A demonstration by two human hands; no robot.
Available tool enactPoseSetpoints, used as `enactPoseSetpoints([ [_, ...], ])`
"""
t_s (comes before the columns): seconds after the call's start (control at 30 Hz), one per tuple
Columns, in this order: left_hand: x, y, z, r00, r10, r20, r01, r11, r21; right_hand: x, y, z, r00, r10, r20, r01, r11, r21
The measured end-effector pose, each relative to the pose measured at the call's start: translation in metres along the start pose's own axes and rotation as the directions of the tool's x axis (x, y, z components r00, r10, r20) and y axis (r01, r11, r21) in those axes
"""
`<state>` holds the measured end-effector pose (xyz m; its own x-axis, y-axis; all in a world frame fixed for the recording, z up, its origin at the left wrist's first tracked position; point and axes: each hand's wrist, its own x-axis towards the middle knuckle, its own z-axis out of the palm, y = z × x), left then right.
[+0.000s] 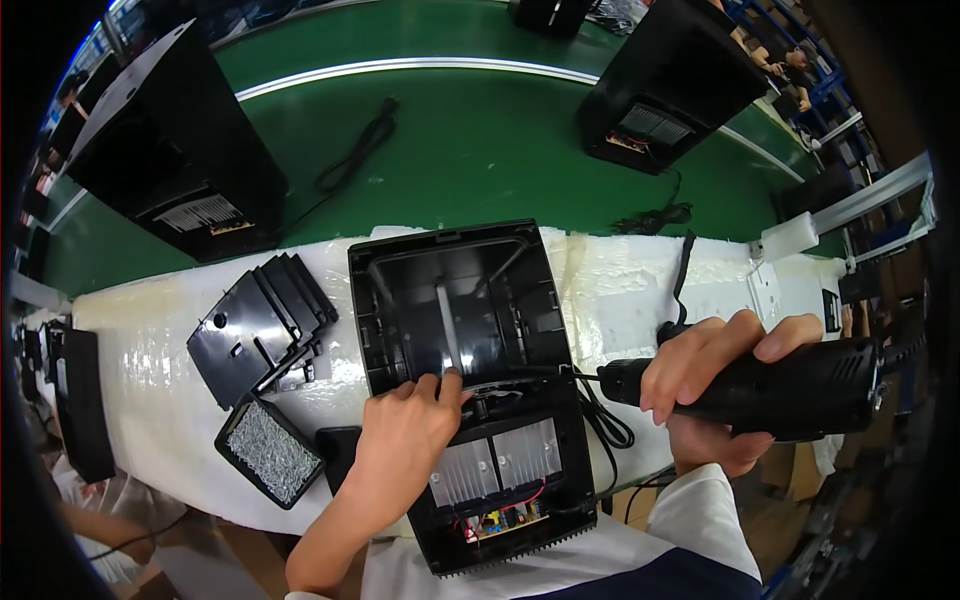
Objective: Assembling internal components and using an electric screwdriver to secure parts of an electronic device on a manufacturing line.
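Note:
A black plastic housing (455, 290) lies open before me, its hollow half away from me. Its near half holds finned metal blocks (497, 465) and a small circuit board with red wires (505, 522). My left hand (408, 425) reaches over the housing's middle, its fingers bent and closed against the inner crosspiece; whatever they pinch is hidden. My right hand (715, 375) is wrapped round a black electric screwdriver (800, 390). The tool lies nearly level, its thin bit pointing left at the housing's right side. Whether the tip meets a screw I cannot tell.
White padding (140, 370) covers the bench. Flat black panels (250, 325) are stacked at left, beside a black box of small screws (270, 452). Two tall black units (170, 140) (675, 85) and coiled cables (365, 145) stand or lie on the green surface (460, 150) beyond.

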<state>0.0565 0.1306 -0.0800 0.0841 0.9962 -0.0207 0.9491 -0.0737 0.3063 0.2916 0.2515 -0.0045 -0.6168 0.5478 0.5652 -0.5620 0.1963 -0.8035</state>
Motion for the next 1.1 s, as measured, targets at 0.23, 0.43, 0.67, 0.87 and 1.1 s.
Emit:
enactPoseSetpoints([
  [0.23,0.004,0.005,0.003,0.999,-0.032,-0.014,0.033,0.999,0.032,-0.003,0.023,0.002,0.994,-0.03,-0.109,0.039,0.996,0.084],
  [0.43,0.007,0.008,0.002,0.997,-0.08,-0.013,0.081,0.995,0.065,0.006,0.029,-0.006,1.0,0.028,-0.008,-0.027,0.996,0.085],
  [0.67,0.008,0.008,0.001,0.997,-0.072,-0.038,0.076,0.992,0.1,0.014,0.041,-0.011,0.991,0.006,0.132,-0.025,0.99,0.14],
  [0.87,0.003,0.012,0.005,0.994,-0.078,-0.073,0.084,0.993,0.086,0.014,0.044,-0.009,0.976,-0.085,0.199,0.061,0.99,0.124],
  [1.1,-0.017,0.009,0.006,0.934,0.021,-0.356,-0.095,0.977,-0.19,0.005,0.054,0.007,0.999,-0.05,0.016,0.046,0.984,0.172],
])
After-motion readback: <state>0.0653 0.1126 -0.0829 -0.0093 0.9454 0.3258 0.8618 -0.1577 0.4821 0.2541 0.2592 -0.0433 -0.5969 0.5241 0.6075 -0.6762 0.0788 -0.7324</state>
